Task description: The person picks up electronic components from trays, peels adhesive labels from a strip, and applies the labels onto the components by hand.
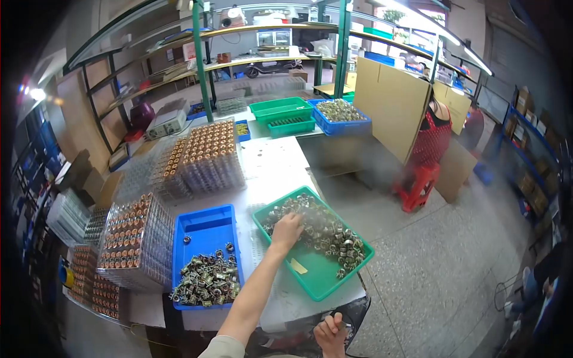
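My left hand reaches into a green tray at the table's corner. Its fingers are closed together at the small metal-and-wire components heaped there; whatever they pinch is hidden. Low in the view, near the table's front edge, my right hand has curled fingers, and I cannot make out what is in them. A yellowish paper scrap lies on the green tray's floor. Left of my forearm stands a blue tray with a pile of similar small components in its front part.
Stacked clear plastic trays of copper-coloured round parts fill the table's left side, with another stack nearer. Green bins and a blue bin of parts stand farther back. A person sits on a red stool beyond cardboard panels.
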